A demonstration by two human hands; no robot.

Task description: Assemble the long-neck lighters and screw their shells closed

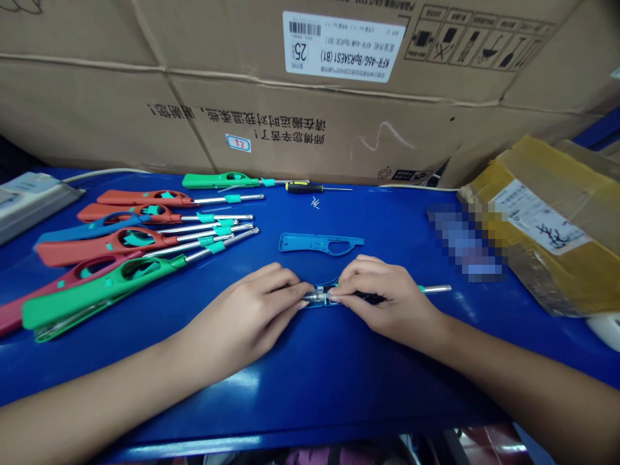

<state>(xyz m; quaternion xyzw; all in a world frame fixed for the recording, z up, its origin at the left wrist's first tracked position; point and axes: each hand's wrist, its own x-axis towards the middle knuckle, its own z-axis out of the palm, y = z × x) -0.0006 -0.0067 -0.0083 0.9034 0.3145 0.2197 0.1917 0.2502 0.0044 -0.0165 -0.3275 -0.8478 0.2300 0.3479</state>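
Coloured lighters (121, 242) are laid along the left edge of the blue surface (310, 381); 1 screwdriver (310, 187) at the far edge; 1 taped parcel (547, 258) at the right edge.

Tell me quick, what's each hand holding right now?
Left hand: closed, fingertips pinching the blue lighter lying on the table.
Right hand: closed, pinching the same lighter from the other side.

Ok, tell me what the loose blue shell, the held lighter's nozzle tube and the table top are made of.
The blue shell looks like moulded plastic: matt, evenly coloured. The nozzle tube of the lighter is probably metal: silvery, bright glints. The table top is glossy blue, with sheen; laminate or paint, cannot tell.
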